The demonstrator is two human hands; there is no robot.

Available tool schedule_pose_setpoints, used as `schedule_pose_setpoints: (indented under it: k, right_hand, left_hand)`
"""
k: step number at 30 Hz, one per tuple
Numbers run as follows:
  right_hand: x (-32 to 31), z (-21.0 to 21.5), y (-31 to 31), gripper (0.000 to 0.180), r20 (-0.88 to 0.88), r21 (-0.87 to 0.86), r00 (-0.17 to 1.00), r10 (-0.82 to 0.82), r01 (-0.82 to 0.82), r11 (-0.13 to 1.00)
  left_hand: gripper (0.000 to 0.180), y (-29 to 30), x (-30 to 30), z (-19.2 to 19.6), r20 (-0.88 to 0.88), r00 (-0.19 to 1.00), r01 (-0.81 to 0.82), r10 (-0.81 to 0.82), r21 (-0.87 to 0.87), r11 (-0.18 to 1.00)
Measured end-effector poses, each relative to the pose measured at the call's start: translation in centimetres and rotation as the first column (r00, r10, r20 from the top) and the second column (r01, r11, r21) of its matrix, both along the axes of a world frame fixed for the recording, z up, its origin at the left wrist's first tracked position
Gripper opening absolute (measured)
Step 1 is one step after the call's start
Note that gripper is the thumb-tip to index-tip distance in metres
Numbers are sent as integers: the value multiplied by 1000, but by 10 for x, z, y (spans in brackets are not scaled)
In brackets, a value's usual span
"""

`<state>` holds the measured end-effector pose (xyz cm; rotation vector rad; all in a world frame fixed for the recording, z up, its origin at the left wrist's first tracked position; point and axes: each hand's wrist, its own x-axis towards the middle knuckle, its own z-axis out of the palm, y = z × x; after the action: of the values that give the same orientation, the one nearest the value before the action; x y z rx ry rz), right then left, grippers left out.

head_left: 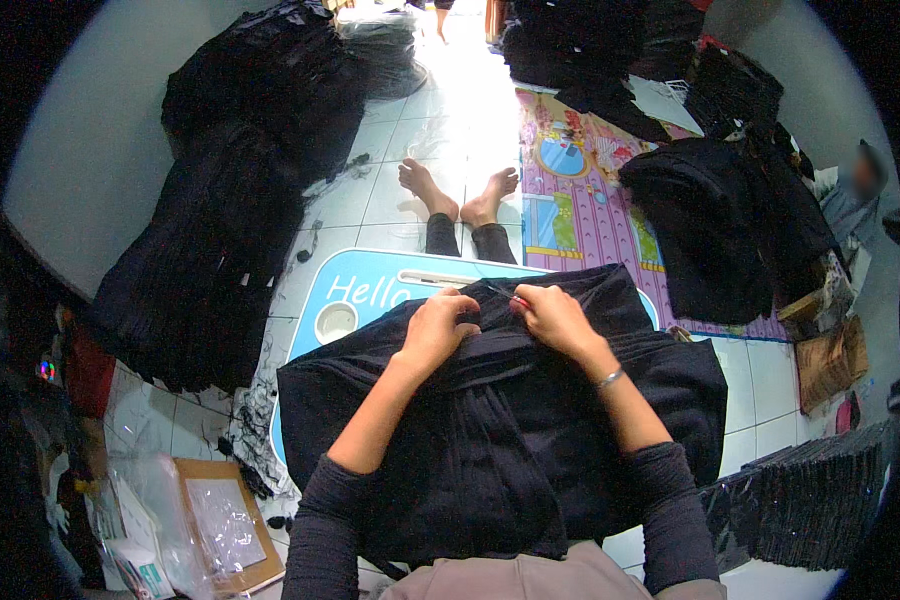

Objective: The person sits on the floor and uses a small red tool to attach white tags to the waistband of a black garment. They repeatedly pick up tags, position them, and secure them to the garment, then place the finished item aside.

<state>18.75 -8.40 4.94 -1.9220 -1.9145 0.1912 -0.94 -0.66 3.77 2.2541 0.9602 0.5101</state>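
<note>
A large piece of black cloth (470, 440) is spread over my lap and a light blue lap table (315, 300). My left hand (438, 325) is closed on the cloth near its far edge, with a dark fold between thumb and fingers. To its right, my right hand (558, 318) grips small thread snips (519, 300) with a red handle. Their thin tip points left, over the cloth between my two hands. Whether the blades touch a thread is too small to tell.
Tall heaps of black cloth stand at the left (210, 250) and right (710, 220). A colourful patterned mat (595, 190) covers tiles at the far right. Lower left lie thread scraps (255, 420) and a brown board (235, 525). A black stack (815, 500) stands lower right.
</note>
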Motion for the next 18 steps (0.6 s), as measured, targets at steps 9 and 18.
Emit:
schedule_pose_setpoints:
  k: [9, 18]
  right_hand:
    - [-15, 26, -25, 22, 13, -28, 1000, -14, 14, 1000]
    - [-12, 16, -34, 14, -152, -111, 968, -197, 182, 977]
  left_hand:
    - [28, 0, 4, -10, -51, 993, -94, 105, 186, 978]
    - [19, 13, 0, -3, 110, 994, -40, 21, 180, 983]
